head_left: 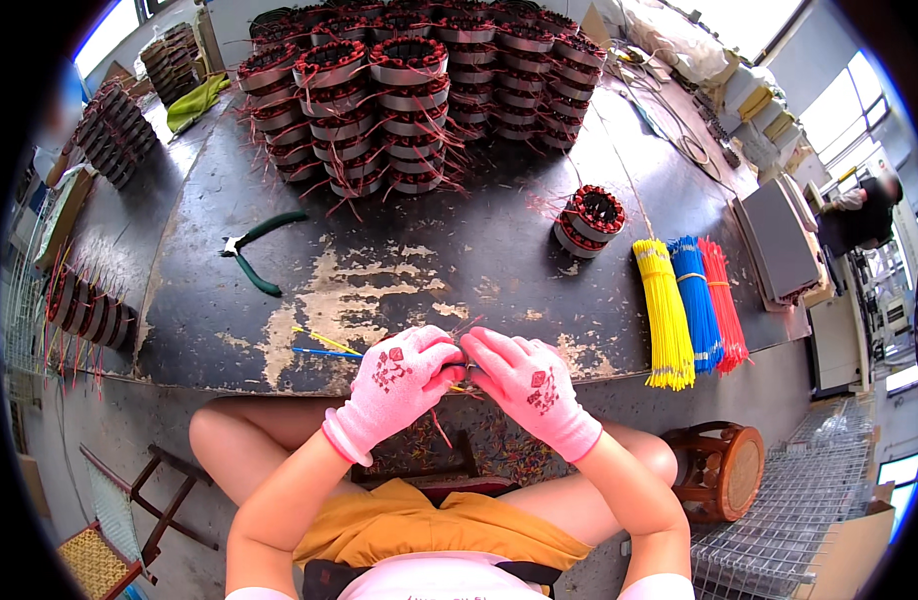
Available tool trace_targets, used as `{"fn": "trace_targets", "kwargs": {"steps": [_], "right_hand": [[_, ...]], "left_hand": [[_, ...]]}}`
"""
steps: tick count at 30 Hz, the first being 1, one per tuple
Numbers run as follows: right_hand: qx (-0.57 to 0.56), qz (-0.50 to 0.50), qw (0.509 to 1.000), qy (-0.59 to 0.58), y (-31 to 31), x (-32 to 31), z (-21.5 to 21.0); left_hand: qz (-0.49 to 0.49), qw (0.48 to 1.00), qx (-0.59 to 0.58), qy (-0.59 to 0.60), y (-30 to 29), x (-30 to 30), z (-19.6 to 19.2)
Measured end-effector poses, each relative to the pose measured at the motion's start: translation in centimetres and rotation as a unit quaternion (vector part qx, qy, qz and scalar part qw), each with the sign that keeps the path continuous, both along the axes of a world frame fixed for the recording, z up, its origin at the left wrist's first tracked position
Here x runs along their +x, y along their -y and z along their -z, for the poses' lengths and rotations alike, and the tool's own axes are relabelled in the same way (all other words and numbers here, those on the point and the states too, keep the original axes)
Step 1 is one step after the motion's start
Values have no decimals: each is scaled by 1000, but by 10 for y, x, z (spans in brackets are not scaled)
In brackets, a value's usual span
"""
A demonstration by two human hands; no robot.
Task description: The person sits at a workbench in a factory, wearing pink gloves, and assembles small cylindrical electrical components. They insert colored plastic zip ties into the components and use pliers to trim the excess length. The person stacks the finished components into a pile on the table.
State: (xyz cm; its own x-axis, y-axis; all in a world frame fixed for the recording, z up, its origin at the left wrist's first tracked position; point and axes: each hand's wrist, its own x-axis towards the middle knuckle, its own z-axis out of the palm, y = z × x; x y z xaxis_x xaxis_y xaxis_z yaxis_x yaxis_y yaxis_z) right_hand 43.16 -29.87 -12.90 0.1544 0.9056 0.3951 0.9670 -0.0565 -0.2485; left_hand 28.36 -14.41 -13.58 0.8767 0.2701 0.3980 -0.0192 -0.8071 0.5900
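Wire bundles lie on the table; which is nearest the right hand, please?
The yellow bundle, leftmost of three; the blue bundle and red bundle lie farther right.

Free lane ran fwd over tabletop (pixel 449 250) from L hand (pixel 401 372) & R hand (pixel 531 382), btwn pliers (pixel 252 266) on L & small stator stack (pixel 585 236) on R; tall stator stacks (pixel 412 120) blocked far end. Farther R, wire bundles (pixel 665 320) lay in way.

Yellow wire (pixel 327 341), blue wire (pixel 325 352): thin, partly hidden, ends spread leftward.

Workshop with stacked stators (pixel 410 101), pliers (pixel 236 245)
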Motion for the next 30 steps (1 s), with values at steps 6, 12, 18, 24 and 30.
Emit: {"fn": "trace_targets", "kwargs": {"steps": [6,12,18,24,30], "right_hand": [[-222,40,773,-593,-9,15,-6],[-87,-4,965,-248,-1,13,-15],[4,-9,981,-192,-6,10,7],[-60,81,906,-411,-10,9,-5],[-3,19,993,-113,1,3,-4]], "left_hand": [[11,1000,1,-16,0,3,-4],[12,1000,-1,-21,-1,1,-3],[21,999,12,-21,-2,2,-3],[14,1000,-15,-19,-2,1,-5],[18,1000,-20,-16,-2,2,-4]]}}
